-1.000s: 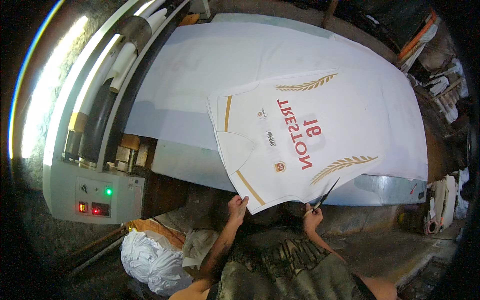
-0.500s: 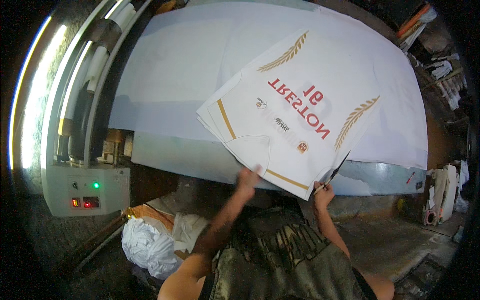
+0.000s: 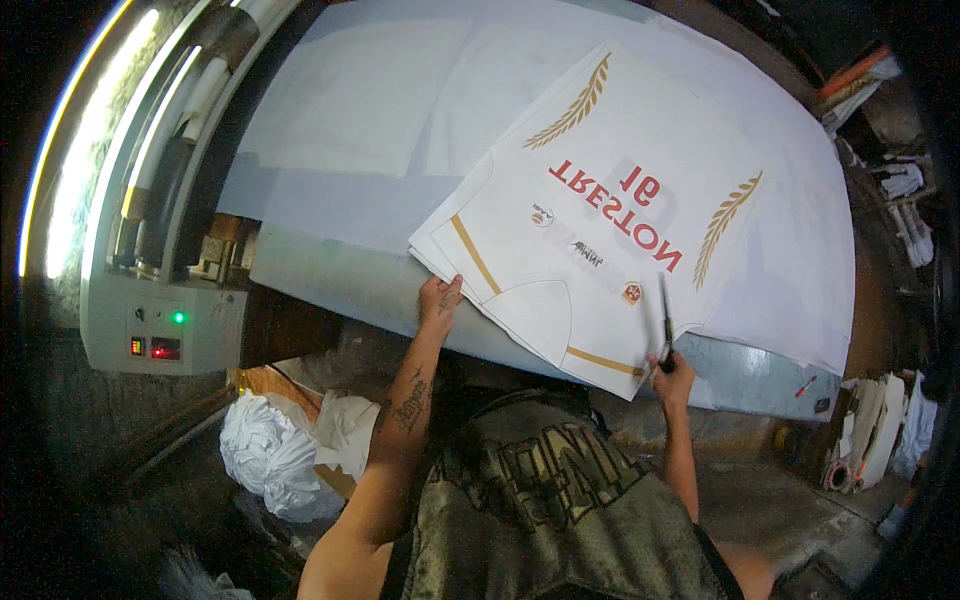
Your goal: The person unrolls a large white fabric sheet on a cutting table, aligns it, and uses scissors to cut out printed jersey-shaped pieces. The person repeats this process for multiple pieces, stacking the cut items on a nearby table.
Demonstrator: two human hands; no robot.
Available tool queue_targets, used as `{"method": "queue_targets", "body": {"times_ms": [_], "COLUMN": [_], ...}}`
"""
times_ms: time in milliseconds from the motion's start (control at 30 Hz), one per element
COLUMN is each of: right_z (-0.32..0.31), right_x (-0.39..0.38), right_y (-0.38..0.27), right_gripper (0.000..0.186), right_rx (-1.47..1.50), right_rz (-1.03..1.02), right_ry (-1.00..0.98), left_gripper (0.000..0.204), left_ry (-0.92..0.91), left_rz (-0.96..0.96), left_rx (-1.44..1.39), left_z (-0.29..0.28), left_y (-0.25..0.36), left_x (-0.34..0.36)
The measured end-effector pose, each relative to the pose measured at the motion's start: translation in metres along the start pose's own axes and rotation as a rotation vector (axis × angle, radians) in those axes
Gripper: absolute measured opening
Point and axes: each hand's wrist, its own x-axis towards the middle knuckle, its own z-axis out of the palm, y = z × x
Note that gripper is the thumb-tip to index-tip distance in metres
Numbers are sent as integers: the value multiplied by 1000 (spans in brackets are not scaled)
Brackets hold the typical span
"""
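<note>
A white printed sheet (image 3: 530,250) lies on the table, carrying reversed red lettering, gold leaf sprays, gold bands and thin curved outlines. Several layers show along its left edge. At its near left edge, my left hand (image 3: 440,303) has its fingers closed on the border. My right hand (image 3: 672,380) grips scissors (image 3: 667,320) by the handles at the near right corner. Their dark blades point away from me, over the sheet's right part. Whether the blades are parted is blurred.
A pale-covered table (image 3: 330,270) spans the view. On the left stands a roller machine (image 3: 160,330) with lit indicators. White bundled cloth (image 3: 270,455) sits below the table. A red pen (image 3: 806,386) lies at the right edge, near upright rolls and boards (image 3: 865,430).
My left hand has moved left along the sheet's near edge to its left part. The scissors have swung from pointing up-right to nearly straight away from me, over the sheet.
</note>
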Motion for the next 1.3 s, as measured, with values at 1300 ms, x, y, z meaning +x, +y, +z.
{"method": "queue_targets", "body": {"times_ms": [1300], "right_z": [109], "right_x": [-3], "right_y": [-130], "right_gripper": [52], "right_rx": [524], "right_rz": [187], "right_ry": [-1322], "left_gripper": [9], "left_ry": [-63], "left_rz": [-37], "left_rx": [101], "left_z": [7], "left_y": [-11], "left_x": [-62]}}
